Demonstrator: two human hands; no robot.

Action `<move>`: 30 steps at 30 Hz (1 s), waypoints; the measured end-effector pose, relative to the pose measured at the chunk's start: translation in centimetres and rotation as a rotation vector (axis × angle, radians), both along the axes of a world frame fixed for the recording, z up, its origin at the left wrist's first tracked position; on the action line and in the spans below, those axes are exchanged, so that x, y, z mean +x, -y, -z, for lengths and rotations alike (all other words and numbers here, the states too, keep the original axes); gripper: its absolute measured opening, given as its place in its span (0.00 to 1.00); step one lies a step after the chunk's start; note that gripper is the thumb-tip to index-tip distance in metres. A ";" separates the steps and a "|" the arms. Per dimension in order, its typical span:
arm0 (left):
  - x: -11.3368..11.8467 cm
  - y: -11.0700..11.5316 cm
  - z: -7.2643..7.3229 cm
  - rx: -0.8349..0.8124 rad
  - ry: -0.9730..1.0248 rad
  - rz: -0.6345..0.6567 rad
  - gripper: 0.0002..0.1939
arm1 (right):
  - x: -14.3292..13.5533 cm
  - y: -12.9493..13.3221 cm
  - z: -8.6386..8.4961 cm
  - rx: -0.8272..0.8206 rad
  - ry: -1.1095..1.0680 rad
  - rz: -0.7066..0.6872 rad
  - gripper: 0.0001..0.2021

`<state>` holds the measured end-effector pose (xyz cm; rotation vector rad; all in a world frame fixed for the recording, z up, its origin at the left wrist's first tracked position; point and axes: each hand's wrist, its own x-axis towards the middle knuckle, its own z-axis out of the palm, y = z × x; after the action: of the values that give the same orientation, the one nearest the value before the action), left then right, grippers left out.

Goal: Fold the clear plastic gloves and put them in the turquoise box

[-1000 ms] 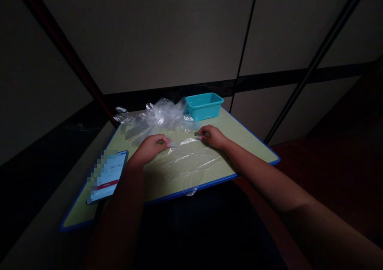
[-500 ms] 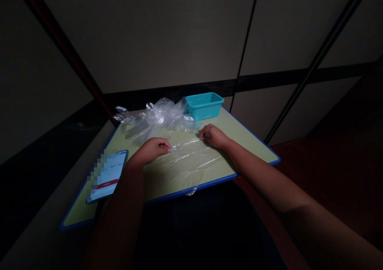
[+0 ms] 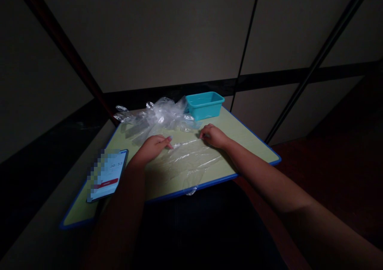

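A thin, clear plastic bag (image 3: 191, 156) lies spread over the table in front of me, with one end hanging past the front edge. My right hand (image 3: 213, 136) pinches its far right corner. At the far left corner, my left hand (image 3: 154, 147) rests on or just above the film, its thumb lifted off the fingers. Beyond my hands is a crumpled heap of clear plastic bags (image 3: 161, 116). The heap touches or nearly touches a turquoise plastic basket (image 3: 205, 108).
The small yellow table (image 3: 254, 152) has a blue rim. On its left side lies a phone (image 3: 112, 174) with a lit screen, close to my left forearm. Pale panels (image 3: 167, 34) stand right behind the table.
My left hand has let go of the bag's left corner, its thumb rising away from the fingers. The right hand stays in the same place at its corner.
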<state>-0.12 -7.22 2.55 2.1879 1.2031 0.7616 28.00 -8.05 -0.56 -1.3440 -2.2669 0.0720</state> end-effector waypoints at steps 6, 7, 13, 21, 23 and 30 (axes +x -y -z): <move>0.8 0.1 0.8 0.309 -0.187 -0.023 0.16 | 0.0 0.0 0.1 -0.004 -0.011 -0.009 0.06; 0.8 0.2 1.0 0.292 -0.238 -0.003 0.18 | 0.0 0.0 0.1 -0.002 -0.012 -0.008 0.06; 1.3 0.2 1.9 0.163 -0.406 0.107 0.21 | -0.1 0.2 0.0 0.010 -0.011 0.001 0.05; 1.8 0.9 1.3 0.068 -0.615 0.143 0.28 | -0.1 -0.1 0.2 0.015 0.004 0.024 0.05; 1.7 0.9 1.3 0.050 -0.648 0.155 0.30 | 0.0 -0.2 0.3 0.022 -0.001 0.032 0.05; 1.7 1.0 1.2 0.029 -0.680 0.131 0.39 | 0.3 0.0 0.0 0.048 -0.025 0.032 0.05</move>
<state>1.54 -8.19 1.31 2.6136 1.3257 -0.0449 28.32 -8.08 -0.60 -1.3474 -2.2119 0.0234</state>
